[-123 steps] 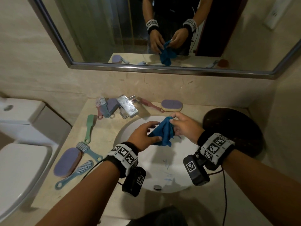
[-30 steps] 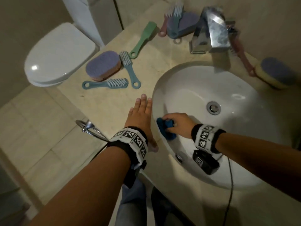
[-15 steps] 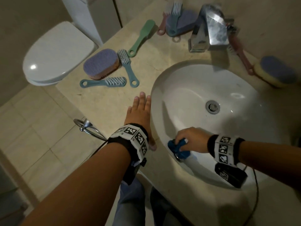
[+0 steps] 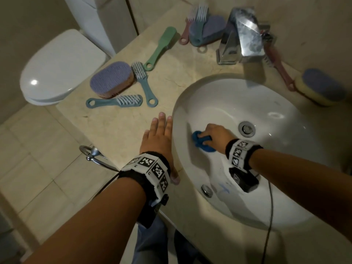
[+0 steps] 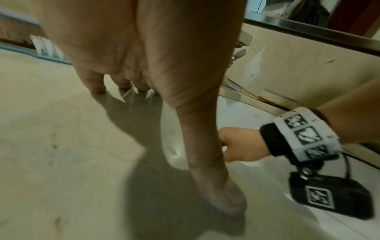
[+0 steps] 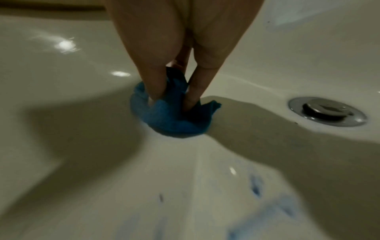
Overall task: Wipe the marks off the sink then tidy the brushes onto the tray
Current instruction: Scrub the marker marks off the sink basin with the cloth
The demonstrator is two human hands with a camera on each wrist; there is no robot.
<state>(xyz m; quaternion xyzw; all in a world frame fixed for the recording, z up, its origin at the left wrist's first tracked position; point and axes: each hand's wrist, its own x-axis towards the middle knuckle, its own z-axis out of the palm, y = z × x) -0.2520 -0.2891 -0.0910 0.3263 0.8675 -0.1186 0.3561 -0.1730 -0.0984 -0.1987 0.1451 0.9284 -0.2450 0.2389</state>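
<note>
Head view: the right hand [image 4: 215, 133] grips a cloth [image 4: 202, 144] against the sink [image 4: 228, 103] wall, left of the drain [image 4: 247, 129]; the left hand [image 4: 159, 138] lies flat on the surface [image 4: 114, 130] beside the sink. Brushes [image 4: 116, 101] lie beyond it. Right wrist view: fingers [image 6: 153, 78] pinch the cloth; blue marks [image 6: 256, 185] lie nearer the camera.

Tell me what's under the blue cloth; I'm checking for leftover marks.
Only white basin shows around the blue cloth; beneath it is covered. Blue marks remain nearer the rim, uncovered.
</note>
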